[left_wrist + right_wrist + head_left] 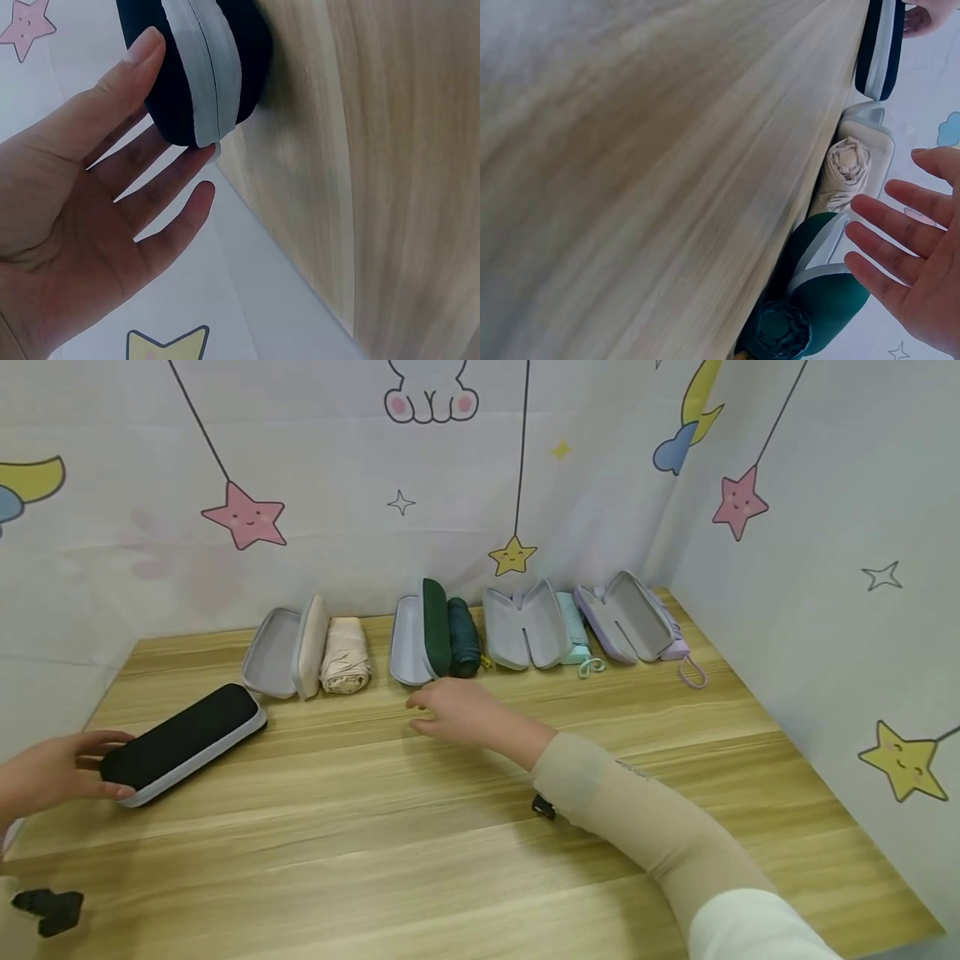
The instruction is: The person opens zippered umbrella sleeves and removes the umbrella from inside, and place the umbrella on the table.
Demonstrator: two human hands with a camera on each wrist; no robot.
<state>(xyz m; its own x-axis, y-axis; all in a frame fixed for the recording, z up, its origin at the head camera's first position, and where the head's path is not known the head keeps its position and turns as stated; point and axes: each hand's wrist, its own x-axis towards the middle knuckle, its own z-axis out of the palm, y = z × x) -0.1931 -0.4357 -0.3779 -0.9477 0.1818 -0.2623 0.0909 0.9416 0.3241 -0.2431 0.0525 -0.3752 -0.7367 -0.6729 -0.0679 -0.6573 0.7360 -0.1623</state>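
Note:
At the table's left side, my left hand (pixel 56 774) holds one end of a long black zip case (pixel 183 731) with a pale grey zip band. The thumb lies along one side of the case (pixel 204 67) and the fingers pass behind its end. My right hand (pixel 461 712) holds nothing, its fingers loosely spread in front of the open green case (pixel 436 627). A folded dark teal umbrella (pixel 463 637) lies right beside that case. Farther left, a folded beige umbrella (pixel 346 656) lies against an open cream case (pixel 311 647).
To the right along the back stand an open mint case (pixel 551 627) with a mint folded umbrella (pixel 574 628) and an open lilac case (pixel 637 618) with a lilac strapped item (pixel 677 648). Patterned cloth walls (pixel 337 485) border the wooden table (pixel 337 860) behind and at right.

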